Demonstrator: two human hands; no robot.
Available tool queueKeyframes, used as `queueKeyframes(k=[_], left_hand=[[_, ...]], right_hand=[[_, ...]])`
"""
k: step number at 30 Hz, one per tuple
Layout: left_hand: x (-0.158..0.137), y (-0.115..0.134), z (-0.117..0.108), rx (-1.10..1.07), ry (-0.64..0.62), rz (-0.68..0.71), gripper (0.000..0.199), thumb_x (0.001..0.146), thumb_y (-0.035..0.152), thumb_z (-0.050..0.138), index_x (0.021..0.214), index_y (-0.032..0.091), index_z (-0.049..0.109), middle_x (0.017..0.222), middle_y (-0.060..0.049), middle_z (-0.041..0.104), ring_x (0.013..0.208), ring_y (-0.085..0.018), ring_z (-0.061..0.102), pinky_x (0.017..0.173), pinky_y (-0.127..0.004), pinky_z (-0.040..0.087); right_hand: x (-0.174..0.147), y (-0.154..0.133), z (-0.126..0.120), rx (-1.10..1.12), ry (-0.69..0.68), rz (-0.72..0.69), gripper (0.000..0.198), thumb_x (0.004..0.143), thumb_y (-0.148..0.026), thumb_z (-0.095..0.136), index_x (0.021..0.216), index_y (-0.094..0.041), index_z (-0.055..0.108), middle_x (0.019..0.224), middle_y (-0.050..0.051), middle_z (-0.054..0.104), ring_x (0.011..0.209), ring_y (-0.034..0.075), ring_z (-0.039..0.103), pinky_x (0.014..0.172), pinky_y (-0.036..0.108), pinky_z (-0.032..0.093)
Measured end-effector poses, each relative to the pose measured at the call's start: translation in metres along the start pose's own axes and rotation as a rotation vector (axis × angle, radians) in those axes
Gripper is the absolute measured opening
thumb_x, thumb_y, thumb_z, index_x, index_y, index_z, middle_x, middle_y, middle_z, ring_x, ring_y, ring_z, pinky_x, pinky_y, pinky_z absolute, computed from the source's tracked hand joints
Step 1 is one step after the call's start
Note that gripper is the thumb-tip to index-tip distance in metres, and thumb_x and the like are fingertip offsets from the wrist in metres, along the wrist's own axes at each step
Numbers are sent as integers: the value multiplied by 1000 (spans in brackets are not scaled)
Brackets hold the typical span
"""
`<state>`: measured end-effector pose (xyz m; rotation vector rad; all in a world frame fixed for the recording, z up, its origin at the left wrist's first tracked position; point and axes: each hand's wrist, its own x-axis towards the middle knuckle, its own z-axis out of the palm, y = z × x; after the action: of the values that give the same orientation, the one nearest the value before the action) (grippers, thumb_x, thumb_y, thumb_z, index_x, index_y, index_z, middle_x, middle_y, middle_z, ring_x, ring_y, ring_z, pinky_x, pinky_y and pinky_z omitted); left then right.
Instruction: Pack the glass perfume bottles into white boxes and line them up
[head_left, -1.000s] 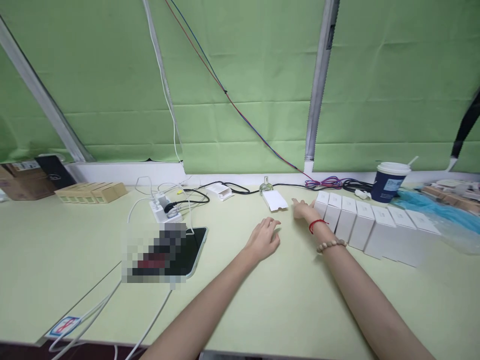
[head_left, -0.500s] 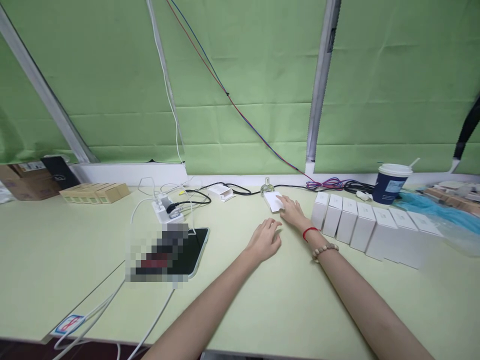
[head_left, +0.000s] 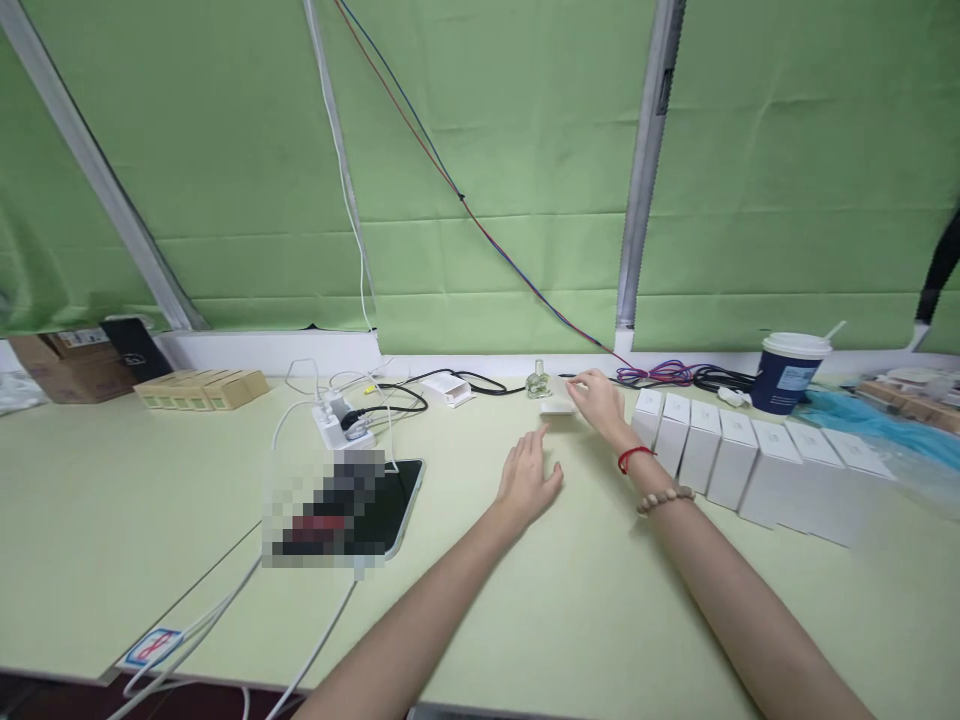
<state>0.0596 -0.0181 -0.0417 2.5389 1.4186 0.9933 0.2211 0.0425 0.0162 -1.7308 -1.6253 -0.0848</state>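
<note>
My right hand (head_left: 598, 402), with a red string and a beaded bracelet at the wrist, pinches the edge of a thin white sheet of paper (head_left: 559, 389) and holds it tilted up. White paper (head_left: 555, 409) also shows low beneath it; whether the two are joined I cannot tell. Just behind stands a small clear glass bottle (head_left: 538, 382). My left hand (head_left: 528, 477) is over the table in front of the paper, fingers stretched out and holding nothing.
Several white boxes (head_left: 731, 455) stand in a row at the right, before a lidded cup (head_left: 787, 375). A small open white box (head_left: 448, 388), a power strip (head_left: 337, 420) and a tablet (head_left: 394, 505) lie to the left. Several tan boxes (head_left: 202, 390) sit farther left.
The white paper lay flat under my right fingers; now its edge is raised in a pinch. My left hand's fingers have straightened, and the view has shifted slightly.
</note>
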Motion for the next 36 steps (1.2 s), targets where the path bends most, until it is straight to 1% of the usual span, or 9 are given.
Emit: queueKeyframes(k=[6,10,13,19,22,24,29,32,36], left_hand=[[5,-6,3,-86,133,-137,74,73,37,57,133,17,18,122,-13,44,115,-26,43,95,-42,37],[5,-9,6,-43,77,-187,56,72,37,57,119,15,35,115,-13,46,109,-27,47,92,-42,39],[4,-11,7,-30,61,-198,43,76,38,52,111,16,40,109,-11,49,104,-26,50,88,-41,41],[3,-12,9,-63,109,-153,50,76,34,54,119,18,34,119,-13,42,112,-27,46,93,-45,38],[4,-13,9,-107,149,-180,52,76,37,53,120,18,33,128,-15,30,117,-30,43,95,-47,37],[4,-13,9,-172,154,-219,56,75,40,54,122,19,32,131,-15,24,116,-30,44,95,-48,37],[5,-14,9,-392,171,-255,66,73,44,57,127,22,25,130,-13,24,116,-25,45,93,-41,41],[5,-13,10,-490,228,-244,72,72,42,59,130,21,21,128,-13,28,119,-24,41,92,-39,42],[6,-13,11,-559,319,-238,75,72,33,60,133,22,18,131,-14,29,115,-23,45,91,-38,43]], right_hand=[[7,-25,-32,81,-46,-14,26,80,-35,47,93,-26,67,93,-2,69,86,17,62,70,25,41],[3,-24,-27,-22,-249,-32,26,78,-36,50,90,-24,69,93,2,69,87,18,62,70,25,42],[1,-16,-16,-92,-417,-15,35,76,-41,53,101,-21,66,102,7,66,91,21,61,74,27,44],[-2,-9,-9,76,-822,63,63,74,-53,52,128,-22,45,133,13,45,100,24,56,63,29,50],[-1,-10,-12,105,-880,41,64,75,-54,50,131,-24,41,136,12,41,105,26,53,65,30,51],[-1,-11,-13,103,-934,81,60,77,-49,49,131,-25,40,132,12,45,98,25,58,65,32,51],[0,-17,-15,88,-1092,83,71,66,-21,61,132,-26,38,109,10,61,83,20,64,71,32,50],[-2,-19,-14,46,-1059,-24,83,54,-12,66,131,-27,40,115,9,57,93,23,60,78,34,48],[-6,-21,-9,66,-1029,-128,90,46,-17,72,130,-27,41,123,9,52,104,28,54,85,39,45]])
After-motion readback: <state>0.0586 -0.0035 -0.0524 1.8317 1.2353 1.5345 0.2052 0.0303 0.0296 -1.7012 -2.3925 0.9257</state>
